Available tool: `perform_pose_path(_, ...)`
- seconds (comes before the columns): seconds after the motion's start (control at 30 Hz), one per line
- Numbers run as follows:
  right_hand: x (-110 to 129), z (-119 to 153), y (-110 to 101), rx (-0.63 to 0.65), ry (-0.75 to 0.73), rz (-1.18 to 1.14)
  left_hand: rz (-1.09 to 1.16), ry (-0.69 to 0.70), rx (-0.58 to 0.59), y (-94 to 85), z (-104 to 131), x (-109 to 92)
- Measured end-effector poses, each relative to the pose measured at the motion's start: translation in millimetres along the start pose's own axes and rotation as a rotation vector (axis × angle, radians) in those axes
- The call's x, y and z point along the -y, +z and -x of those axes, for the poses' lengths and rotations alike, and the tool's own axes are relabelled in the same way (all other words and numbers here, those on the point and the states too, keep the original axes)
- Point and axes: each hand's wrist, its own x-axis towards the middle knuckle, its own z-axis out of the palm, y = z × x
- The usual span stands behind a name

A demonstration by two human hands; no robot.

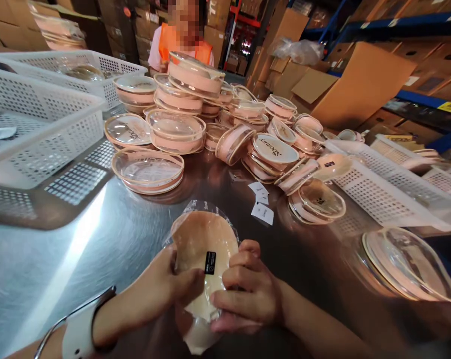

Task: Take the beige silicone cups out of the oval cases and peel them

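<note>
Low in the head view, both hands grip a beige bra cup [221,239] with a small black label and a clear plastic film [199,205] around its far edge. My left hand [165,279] holds it from the left, with the thumb lying across its face beside the label. On the right edge, the curled fingers of my right hand [251,289] press on the cup. A paler pointed piece [199,336] hangs below it, partly hidden by the hands. Nearest beyond the cup stands a clear oval case [147,169] with a pink band.
Several more oval cases [178,129] are piled across the metal table [135,219]. Small white paper slips [262,213] lie ahead. White perforated baskets [42,129] stand left, another basket [382,194] right. A person in an orange vest [203,50] is across the table.
</note>
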Motion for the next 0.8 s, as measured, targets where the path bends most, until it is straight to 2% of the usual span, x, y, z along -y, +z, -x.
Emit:
perform_pose_path(0.17, 1.9, 0.2, 0.5, 0.026, -0.030, -0.001, -0.047, 0.001, -0.029, -1.0, 1.9, 1.3)
perform_pose_path(0.6, 5.1, -0.4, 3.7, -0.093, -0.121, 0.059, 0.005, -0.006, 0.032, -2.1, 1.6, 3.7)
perform_pose_path(0.8, 8.3, 0.2, 0.2, -0.020, -0.136, 0.037, 0.030, -0.008, 0.048, -0.6, 1.7, 3.8)
